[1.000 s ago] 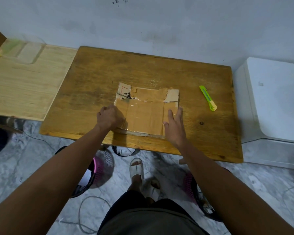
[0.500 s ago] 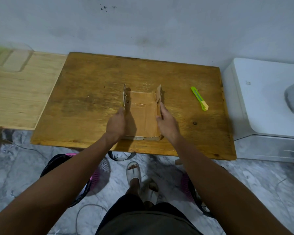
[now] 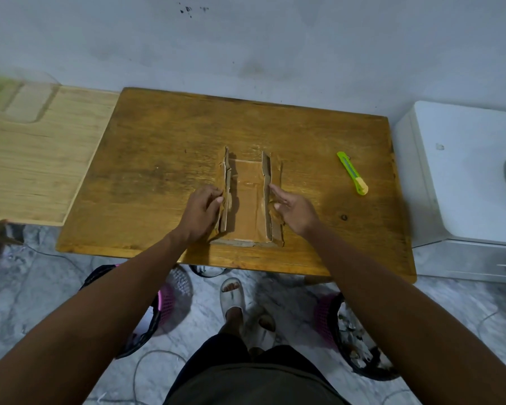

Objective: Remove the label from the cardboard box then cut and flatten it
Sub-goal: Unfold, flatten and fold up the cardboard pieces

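Cardboard box (image 3: 249, 206) lying on table (image 3: 164, 159), flaps standing up; left hand (image 3: 200, 213) and right hand (image 3: 297, 211) flanking it; cutter (image 3: 352, 173) lying well right.

The cardboard box (image 3: 249, 204) is plain brown, with a glossy strip of clear tape; the table (image 3: 164, 159) is orange-brown wood with dark grain; the utility knife (image 3: 352, 172) is lime green with a yellow end; the cabinet (image 3: 462, 176) is white; the floor (image 3: 41, 287) is grey-veined marble.
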